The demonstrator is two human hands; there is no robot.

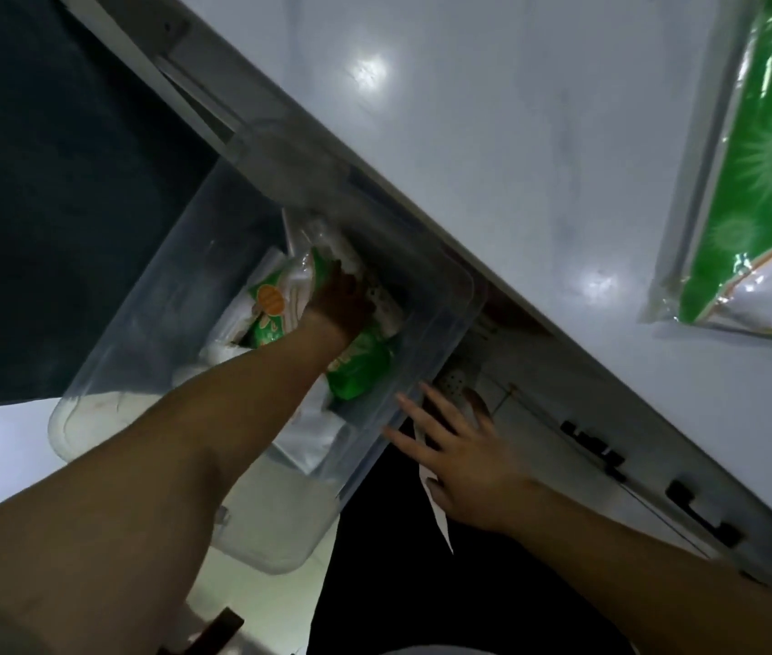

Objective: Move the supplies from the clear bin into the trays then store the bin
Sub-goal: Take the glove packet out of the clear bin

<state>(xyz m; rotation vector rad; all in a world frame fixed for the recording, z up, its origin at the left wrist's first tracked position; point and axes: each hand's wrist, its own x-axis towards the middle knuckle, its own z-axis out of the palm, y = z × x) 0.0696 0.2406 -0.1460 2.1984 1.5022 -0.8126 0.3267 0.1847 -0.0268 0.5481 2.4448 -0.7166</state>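
A: Where are the supplies?

B: In the clear bin [152,295] below the surface [516,134]. My left hand [339,302] grasps a green packet [270,300]; right hand [459,458] relaxed. Lift straight, clearing the rim.

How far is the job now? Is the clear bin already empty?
Not empty. One green packet already lies on the white table; no trays are visible. In hand: the left hand reaches into the clear bin onto a green and white packet, while the right hand hangs open beside the bin. Left: several packets inside, then storing the bin.
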